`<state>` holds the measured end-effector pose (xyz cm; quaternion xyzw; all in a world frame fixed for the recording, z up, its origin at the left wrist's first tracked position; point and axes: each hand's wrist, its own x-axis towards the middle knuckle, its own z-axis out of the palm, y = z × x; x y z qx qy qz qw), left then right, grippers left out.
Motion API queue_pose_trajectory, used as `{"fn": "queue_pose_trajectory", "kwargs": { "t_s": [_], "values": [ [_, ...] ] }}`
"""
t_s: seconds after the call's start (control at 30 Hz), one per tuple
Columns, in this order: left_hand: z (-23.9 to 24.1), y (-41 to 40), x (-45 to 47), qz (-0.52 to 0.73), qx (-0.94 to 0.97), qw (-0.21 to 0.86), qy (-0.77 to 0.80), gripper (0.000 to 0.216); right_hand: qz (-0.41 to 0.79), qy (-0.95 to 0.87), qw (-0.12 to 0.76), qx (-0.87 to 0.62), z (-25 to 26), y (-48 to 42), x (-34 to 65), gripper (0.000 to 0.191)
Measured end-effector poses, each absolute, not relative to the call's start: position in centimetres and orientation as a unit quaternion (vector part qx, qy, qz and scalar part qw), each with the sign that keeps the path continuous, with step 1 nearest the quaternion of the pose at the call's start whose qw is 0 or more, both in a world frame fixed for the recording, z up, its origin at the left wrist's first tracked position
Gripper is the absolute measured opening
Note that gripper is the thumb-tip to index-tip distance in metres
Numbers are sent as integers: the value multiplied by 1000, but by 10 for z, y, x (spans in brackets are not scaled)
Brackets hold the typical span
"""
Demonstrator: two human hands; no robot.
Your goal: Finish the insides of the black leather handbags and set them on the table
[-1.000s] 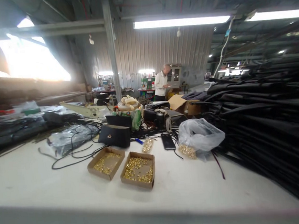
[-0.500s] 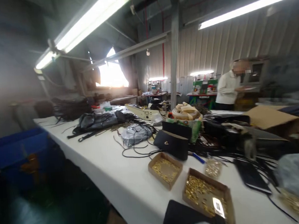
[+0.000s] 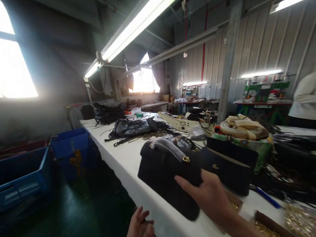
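My right hand (image 3: 209,198) grips a black handbag (image 3: 165,176) by its lower right corner, thumb on the front face, and holds it tilted above the near edge of the white table (image 3: 119,154). The bag has a small gold clasp and a pale wrapped handle on top. My left hand (image 3: 139,232) hovers low in front of the table edge, fingers loosely apart, holding nothing. A second black handbag (image 3: 230,169) stands on the table just behind the held one.
Cardboard trays of gold fittings (image 3: 268,230) lie at the lower right beside a clear bag of gold parts (image 3: 301,221). Beige webbing coils (image 3: 243,126), black cords and grey bags (image 3: 131,128) crowd the table. Blue crates (image 3: 20,176) stand on the floor at left. A person in white (image 3: 312,97) stands far right.
The view has swung left along the table. Both my hands have come into view, and the right one now holds up a black handbag that was not raised before.
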<state>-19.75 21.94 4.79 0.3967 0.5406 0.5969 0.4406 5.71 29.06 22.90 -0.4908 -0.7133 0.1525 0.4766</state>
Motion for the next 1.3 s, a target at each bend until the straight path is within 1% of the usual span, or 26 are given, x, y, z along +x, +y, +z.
{"fn": "queue_pose_trajectory", "kwargs": {
  "t_s": [0.07,0.17,0.27,0.33,0.47,0.57,0.67,0.73,0.83,0.9,0.97,1.0,1.03,1.1,1.2,1.3],
  "values": [
    [46,249,-203,593,421,408,551,109,110,-736,452,-491,238,347,23,45],
    [51,302,-205,566,472,359,572,105,106,-751,410,-507,233,417,-17,41],
    [53,355,-201,554,510,321,575,114,132,-769,332,-530,212,461,-41,37],
    [52,383,-196,547,513,312,583,114,144,-769,292,-550,197,475,-47,37],
    [48,409,-186,526,513,314,601,102,143,-781,243,-557,188,477,-44,40],
    [48,410,-182,516,506,319,613,109,140,-808,213,-531,194,466,-32,40],
    [46,411,-183,514,508,324,610,122,131,-830,194,-507,203,453,-4,44],
    [45,414,-187,515,506,333,607,129,115,-832,185,-510,215,440,34,41],
    [43,418,-195,528,480,345,610,133,67,-811,200,-546,246,423,118,31],
    [42,420,-201,539,457,353,613,133,42,-785,194,-587,267,419,182,29],
    [45,420,-205,551,441,354,614,128,55,-770,137,-620,278,419,237,26],
    [47,419,-206,554,437,354,614,125,71,-766,102,-630,278,419,257,28],
    [51,417,-206,557,434,352,615,121,90,-765,70,-634,275,419,273,30],
    [59,411,-205,561,425,340,623,114,106,-762,34,-638,260,418,288,32],
    [72,398,-201,569,394,315,650,102,86,-758,30,-646,239,417,284,31],
    [84,380,-198,574,357,305,671,94,58,-765,56,-639,243,417,275,30]
  ]
}}
